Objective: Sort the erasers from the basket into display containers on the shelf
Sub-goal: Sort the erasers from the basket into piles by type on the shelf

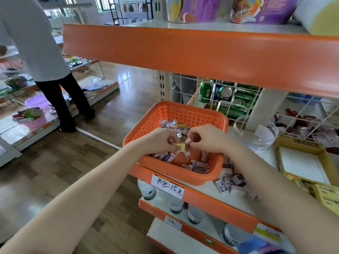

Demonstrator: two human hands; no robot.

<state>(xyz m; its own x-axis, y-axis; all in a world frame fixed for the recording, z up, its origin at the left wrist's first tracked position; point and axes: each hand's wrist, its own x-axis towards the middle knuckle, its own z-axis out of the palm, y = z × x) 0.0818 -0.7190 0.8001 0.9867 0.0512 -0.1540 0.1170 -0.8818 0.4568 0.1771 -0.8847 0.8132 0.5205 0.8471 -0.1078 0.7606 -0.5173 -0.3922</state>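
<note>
- shelf [205, 189]: carries the orange basket [183, 107] at its front edge.
- yellow box [300, 143], clear tub [255, 132]: display containers, right of the basket.
- left hand [161, 142]: grip pinching a yellow eraser [178, 146] over the basket.
- right hand [207, 138]: grip pinching a pale eraser [189, 142]; best to separate by kind before dropping.
</note>
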